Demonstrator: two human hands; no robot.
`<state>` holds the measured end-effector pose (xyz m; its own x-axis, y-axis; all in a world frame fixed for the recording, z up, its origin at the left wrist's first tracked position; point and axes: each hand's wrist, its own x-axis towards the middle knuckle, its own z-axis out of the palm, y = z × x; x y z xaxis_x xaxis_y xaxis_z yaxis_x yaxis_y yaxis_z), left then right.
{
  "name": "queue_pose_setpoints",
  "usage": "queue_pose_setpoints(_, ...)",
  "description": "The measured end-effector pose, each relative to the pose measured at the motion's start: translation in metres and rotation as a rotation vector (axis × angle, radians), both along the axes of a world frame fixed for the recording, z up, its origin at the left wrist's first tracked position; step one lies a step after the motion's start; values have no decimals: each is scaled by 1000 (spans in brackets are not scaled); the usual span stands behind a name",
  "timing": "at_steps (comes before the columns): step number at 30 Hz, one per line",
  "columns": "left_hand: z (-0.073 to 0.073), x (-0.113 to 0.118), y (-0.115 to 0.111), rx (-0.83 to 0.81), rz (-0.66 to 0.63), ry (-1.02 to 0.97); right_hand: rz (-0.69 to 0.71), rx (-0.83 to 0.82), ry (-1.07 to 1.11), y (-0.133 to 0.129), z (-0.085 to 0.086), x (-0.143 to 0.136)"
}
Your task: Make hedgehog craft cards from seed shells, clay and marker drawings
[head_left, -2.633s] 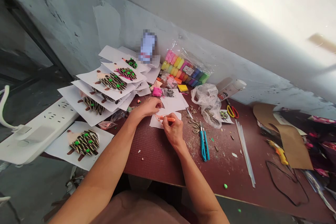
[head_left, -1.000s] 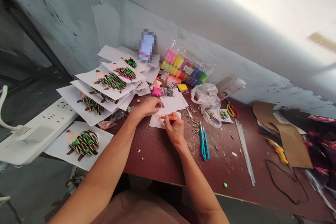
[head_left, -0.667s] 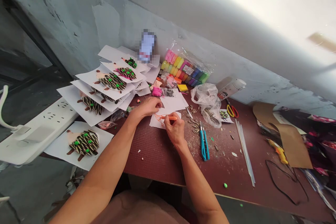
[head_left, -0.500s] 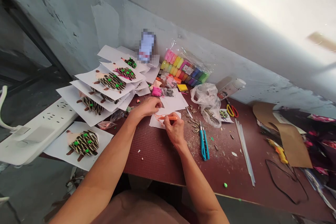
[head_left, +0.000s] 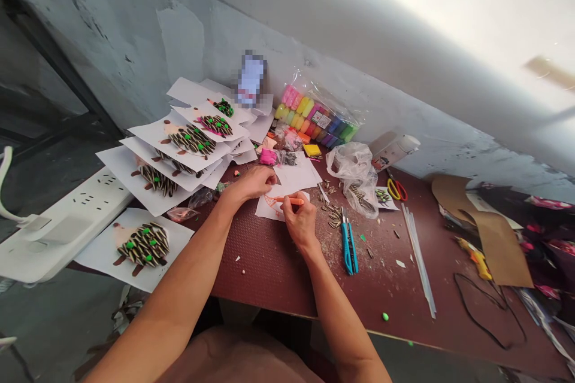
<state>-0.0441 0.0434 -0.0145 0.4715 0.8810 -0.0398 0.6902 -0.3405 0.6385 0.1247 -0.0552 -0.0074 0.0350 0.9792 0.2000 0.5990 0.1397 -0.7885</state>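
A small white sheet of paper [head_left: 268, 210] lies on the dark red table, with orange line drawing on it. My right hand [head_left: 300, 218] is closed round an orange marker [head_left: 290, 200], its tip pointing left onto the drawing. My left hand [head_left: 257, 182] rests at the sheet's upper left edge, fingers curled; whatever may be under them is hidden. Right of my right hand are striped sunflower seeds [head_left: 332, 214] and a teal-handled cutting tool [head_left: 348, 245]. More white paper [head_left: 302, 173] lies just beyond my hands.
To the left are stacked sheets bearing seed hedgehogs [head_left: 193, 139], another hedgehog sheet [head_left: 142, 244] and a power strip [head_left: 67, 221]. Behind stand a phone [head_left: 251, 78] and a bag of coloured clay [head_left: 314, 116]. Scissors [head_left: 398, 187], clear sticks [head_left: 420, 263] and a yellow glue gun [head_left: 480, 260] lie right.
The marker has shifted slightly with my right hand, and more of the orange drawing shows. My left hand stays in place.
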Motion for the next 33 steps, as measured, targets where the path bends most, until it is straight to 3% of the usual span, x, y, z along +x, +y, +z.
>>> queue_pose_setpoints(14, 2, 0, 0, 3, 0, 24, -18, -21, 59, 0, 4, 0)
queue_pose_setpoints(22, 3, 3, -2, 17, 43, 41, -164, 30, 234, 7, 10, 15)
queue_pose_setpoints(33, 4, 6, -3, 53, 70, 117, -70, 79, 219, 17, 18, 33)
